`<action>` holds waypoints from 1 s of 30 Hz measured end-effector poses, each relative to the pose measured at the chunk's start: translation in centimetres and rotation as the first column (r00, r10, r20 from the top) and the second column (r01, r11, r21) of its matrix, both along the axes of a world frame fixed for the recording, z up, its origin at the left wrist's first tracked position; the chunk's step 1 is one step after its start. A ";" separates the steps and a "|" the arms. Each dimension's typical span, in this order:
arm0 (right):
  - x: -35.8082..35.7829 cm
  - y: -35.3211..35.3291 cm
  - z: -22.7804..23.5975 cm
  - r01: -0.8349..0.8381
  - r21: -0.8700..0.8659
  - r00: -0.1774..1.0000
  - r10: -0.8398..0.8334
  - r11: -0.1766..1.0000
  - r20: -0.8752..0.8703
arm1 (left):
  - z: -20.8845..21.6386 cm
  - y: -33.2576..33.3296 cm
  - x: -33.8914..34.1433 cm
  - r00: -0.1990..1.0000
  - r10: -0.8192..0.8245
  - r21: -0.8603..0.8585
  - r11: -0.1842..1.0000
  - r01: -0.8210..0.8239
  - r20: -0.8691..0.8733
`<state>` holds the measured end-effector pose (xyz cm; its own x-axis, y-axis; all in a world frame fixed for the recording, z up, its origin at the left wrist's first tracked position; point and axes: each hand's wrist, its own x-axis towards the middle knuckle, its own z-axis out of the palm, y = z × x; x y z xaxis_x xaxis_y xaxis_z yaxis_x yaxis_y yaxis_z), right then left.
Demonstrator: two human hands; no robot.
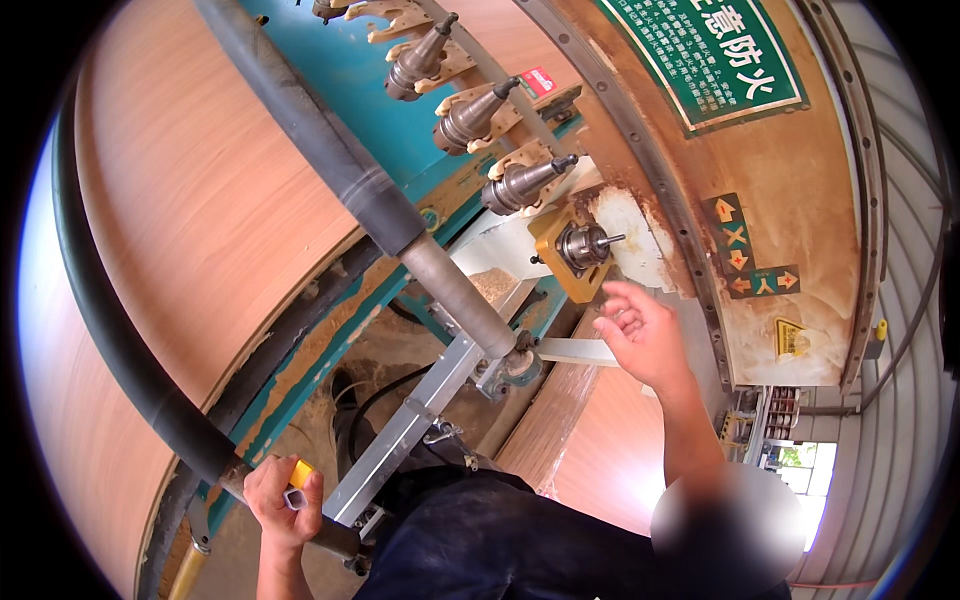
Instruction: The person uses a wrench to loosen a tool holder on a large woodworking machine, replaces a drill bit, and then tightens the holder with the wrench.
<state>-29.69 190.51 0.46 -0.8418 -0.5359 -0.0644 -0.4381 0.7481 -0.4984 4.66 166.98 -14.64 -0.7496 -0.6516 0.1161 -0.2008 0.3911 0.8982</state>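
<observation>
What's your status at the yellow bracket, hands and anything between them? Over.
Left hand gripping small yellow-and-grey item. Right hand beside yellow bracket, contact unclear. Toolholder in bracket. Metal beam between the hands.

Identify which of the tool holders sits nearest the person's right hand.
The tool holder seated in the yellow block, just beyond the right hand. The other tool holders sit farther away, in cream-coloured forks.

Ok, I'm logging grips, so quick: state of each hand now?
Left hand: closed, holding a yellow-and-grey object.
Right hand: fingers half-curled by the yellow bracket; whether it grips anything cannot be told.
</observation>
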 end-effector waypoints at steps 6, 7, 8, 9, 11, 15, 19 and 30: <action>-3.8 -0.7 -1.7 0.082 -0.314 0.993 -0.104 0.946 -0.054 | 0.0 -0.1 -0.3 1.000 -0.015 0.010 1.000 0.015 -0.002; -4.2 -1.4 -1.9 0.085 -0.311 0.993 -0.106 0.947 -0.052 | -0.1 -0.1 -0.2 1.000 -0.017 -0.006 1.000 0.017 -0.005; -4.6 -2.0 -1.9 0.054 -0.334 0.997 -0.069 0.941 -0.033 | -0.2 -0.1 -0.2 1.000 -0.019 -0.020 1.000 0.018 -0.009; -4.9 -2.4 -2.0 0.024 -0.356 0.999 -0.032 0.934 -0.016 | -0.2 -0.1 -0.3 1.000 -0.021 -0.017 1.000 0.021 -0.007; -5.6 -2.7 -2.4 -0.022 -0.334 0.998 0.001 0.942 -0.062 | -0.2 -0.2 -0.2 1.000 -0.009 -0.023 1.000 0.009 -0.006; -5.9 -3.0 -2.6 -0.115 -0.279 0.983 0.069 0.953 -0.170 | -0.2 -0.2 -0.2 1.000 -0.010 -0.021 1.000 0.010 0.004; -5.8 -3.3 -2.7 -0.170 -0.202 0.953 0.109 0.965 -0.282 | -0.4 -0.3 -0.1 1.000 -0.012 -0.032 0.999 0.012 0.007; -6.1 -3.1 -2.9 -0.213 -0.176 0.929 0.143 0.961 -0.340 | -0.4 -0.2 -0.8 1.000 -0.023 -0.050 0.999 0.023 -0.008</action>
